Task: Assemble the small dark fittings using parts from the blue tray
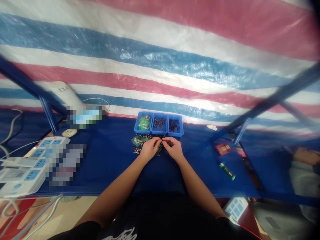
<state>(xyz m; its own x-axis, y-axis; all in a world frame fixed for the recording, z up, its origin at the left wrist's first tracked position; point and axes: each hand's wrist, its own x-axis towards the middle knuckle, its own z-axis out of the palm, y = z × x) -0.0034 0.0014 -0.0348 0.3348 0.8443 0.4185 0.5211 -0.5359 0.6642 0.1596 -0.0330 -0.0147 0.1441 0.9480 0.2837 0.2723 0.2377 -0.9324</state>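
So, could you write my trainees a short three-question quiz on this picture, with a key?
1. How many blue bins stand in a row just beyond the left hand and right hand?
2. True or false: the red packet lies to the right of both hands.
3. Which bin holds the dark pieces? A) left B) middle C) right

Key: 1. Three. 2. True. 3. C.

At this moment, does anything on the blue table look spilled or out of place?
Perhaps: brass-coloured parts and green pieces lie scattered beside the left hand, outside the blue bins holding similar ones; they may be spilled or deliberately placed.
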